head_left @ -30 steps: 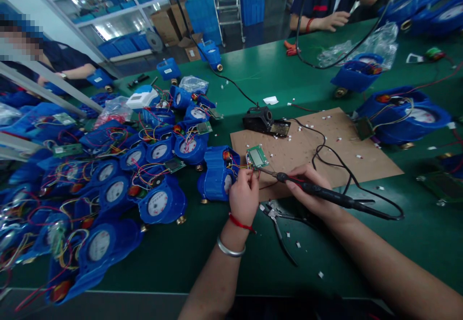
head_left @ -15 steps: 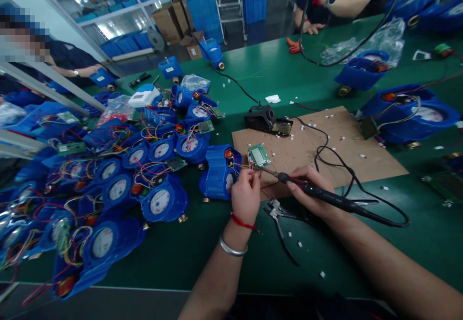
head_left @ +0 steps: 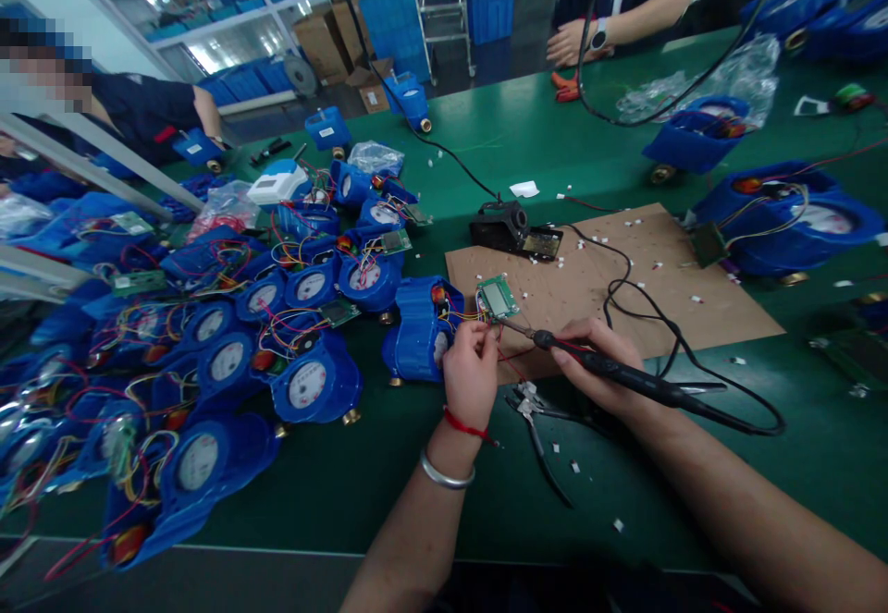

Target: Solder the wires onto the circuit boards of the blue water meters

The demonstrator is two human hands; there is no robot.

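My right hand (head_left: 602, 365) is closed round a black soldering iron (head_left: 624, 377), whose tip points left and meets the near edge of a small green circuit board (head_left: 498, 299) with a grey display. My left hand (head_left: 473, 354) is pinched at that same edge, beside the tip; what its fingertips hold is too small to make out, perhaps hidden by the fingers. Thin coloured wires run from the board to a blue water meter (head_left: 416, 336) just left of my left hand. The board rests over the brown cardboard sheet (head_left: 666, 289).
A black soldering iron stand (head_left: 513, 229) is behind the board. Pliers (head_left: 537, 437) lie near my wrists, with small white connectors scattered about. Many blue meters (head_left: 305, 382) crowd the left; another wired meter (head_left: 783, 215) stands right. The iron's cable (head_left: 666, 322) loops across the cardboard. Co-workers are across the table.
My hands, the iron and the board hold almost the same place. Across the table, a co-worker's raised hand has come down to the other hand; the person at left has shifted an arm.
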